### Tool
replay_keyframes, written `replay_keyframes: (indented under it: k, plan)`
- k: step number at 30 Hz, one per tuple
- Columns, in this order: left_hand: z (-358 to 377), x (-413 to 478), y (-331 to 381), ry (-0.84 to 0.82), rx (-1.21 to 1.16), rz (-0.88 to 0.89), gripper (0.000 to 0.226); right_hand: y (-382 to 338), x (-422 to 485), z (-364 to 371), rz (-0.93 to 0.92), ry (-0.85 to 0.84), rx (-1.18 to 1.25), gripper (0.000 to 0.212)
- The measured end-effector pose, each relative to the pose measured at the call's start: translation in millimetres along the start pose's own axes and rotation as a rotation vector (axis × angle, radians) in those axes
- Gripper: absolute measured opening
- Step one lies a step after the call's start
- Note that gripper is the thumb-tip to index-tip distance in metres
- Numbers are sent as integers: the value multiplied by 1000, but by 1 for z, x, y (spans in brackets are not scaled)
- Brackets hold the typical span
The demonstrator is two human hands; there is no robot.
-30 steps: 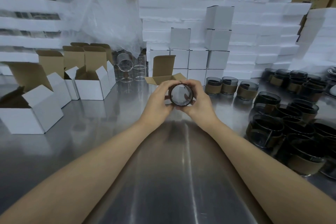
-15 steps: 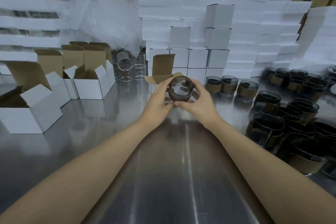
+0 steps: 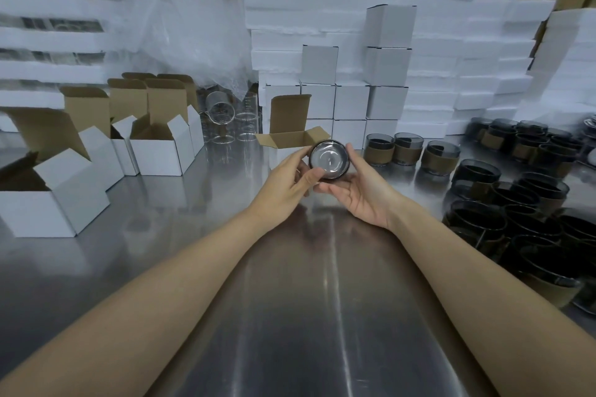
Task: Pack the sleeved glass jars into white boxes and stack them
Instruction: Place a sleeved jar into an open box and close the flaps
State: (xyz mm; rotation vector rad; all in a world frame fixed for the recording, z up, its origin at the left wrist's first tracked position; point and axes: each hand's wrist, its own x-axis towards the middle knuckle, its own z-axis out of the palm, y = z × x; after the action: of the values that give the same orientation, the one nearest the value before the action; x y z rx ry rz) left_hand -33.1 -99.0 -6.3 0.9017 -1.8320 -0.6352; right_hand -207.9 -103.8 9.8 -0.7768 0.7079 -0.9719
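Jar (image 3: 329, 160): held on its side over mid-bench (image 3: 290, 316), base toward the camera.
Left hand (image 3: 285, 182): thumb and fingers pinch its left side.
Right hand (image 3: 361, 190): fingers curl beneath it.
Open box (image 3: 292, 138): just behind, lid up, contents hidden.
Right edge: sleeved jars (image 3: 503, 203) crowded together.
Left edge: empty-lidded boxes (image 3: 161, 151), flaps raised.

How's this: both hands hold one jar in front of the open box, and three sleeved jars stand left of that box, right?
Wrong side: the three sleeved jars stand right of the open box, as the head view shows. The left hand and right hand do hold the jar in front of it.
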Motion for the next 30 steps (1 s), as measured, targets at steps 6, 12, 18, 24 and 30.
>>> replay_keyframes:
  k: [6, 12, 18, 24, 30]
  plan:
    - [-1, 0, 1, -23, -5, -23, 64, 0, 0, 1, -12, 1, 17, 72]
    - [0, -2, 3, -61, 25, -41, 73, 4, -3, 6, -86, -30, 33, 64]
    - [1, -1, 1, -6, -18, -35, 66, 6, -6, 9, -230, -106, -133, 49]
    - [0, 0, -3, 33, 104, -29, 88, 6, -6, 6, -270, -132, -177, 43]
    - [0, 1, -5, -27, 58, -63, 77, 5, -7, 7, -265, -147, -163, 42]
